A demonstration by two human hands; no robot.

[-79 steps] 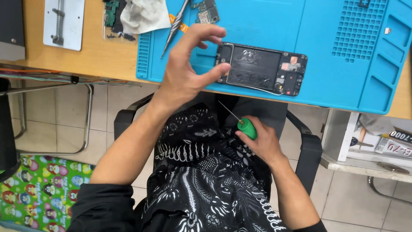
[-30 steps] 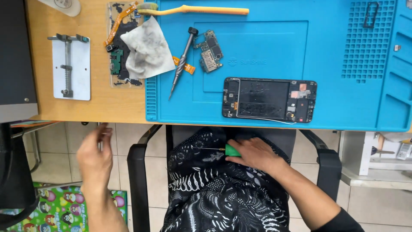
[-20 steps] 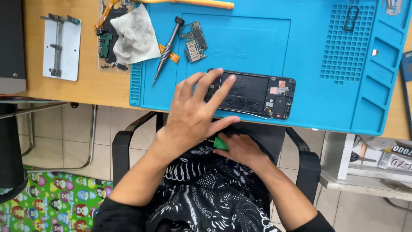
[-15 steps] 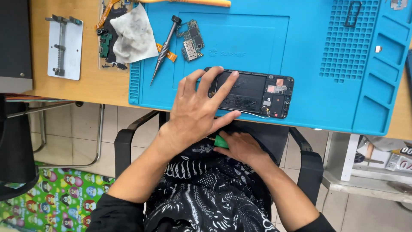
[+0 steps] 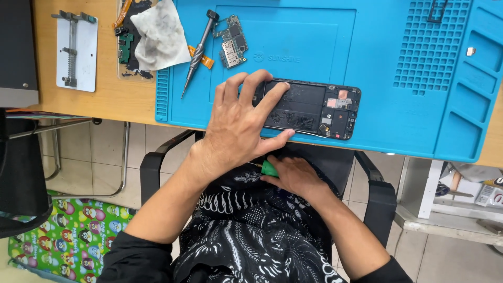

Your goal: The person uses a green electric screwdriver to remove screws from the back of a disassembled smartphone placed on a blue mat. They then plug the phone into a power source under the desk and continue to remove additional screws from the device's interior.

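Phone chassis (image 5: 314,109), opened so its dark inner frame and small parts at the right end show, lies flat near the front edge of the blue silicone work mat (image 5: 367,47), long side running left to right. The left hand (image 5: 241,126) lies spread over its left end, fingers apart and pressed flat, thumb stretched along the lower edge; that looks like a steadying hold that keeps the body from sliding on the mat. The right hand (image 5: 296,175) sits lower, over the lap and below the tabletop (image 5: 107,97) edge, curled shut around a small green-handled screwdriver (image 5: 268,168) whose thin shaft points left; held there it is ready but clear of the phone. Farther back on the mat lie a detached circuit board (image 5: 230,42) and a grey metal driver (image 5: 198,50) with an orange strip beside it, set apart from the phone. The mat's right side is moulded into a grid of little cells and several long trays; one small pale piece (image 5: 470,51) rests in an upper tray, and the others look bare as far as can be told. Off the mat, on the wooden tabletop, a stained white cloth (image 5: 157,34) covers part of another opened device, and a metal board holder (image 5: 76,50) stands at the far left.
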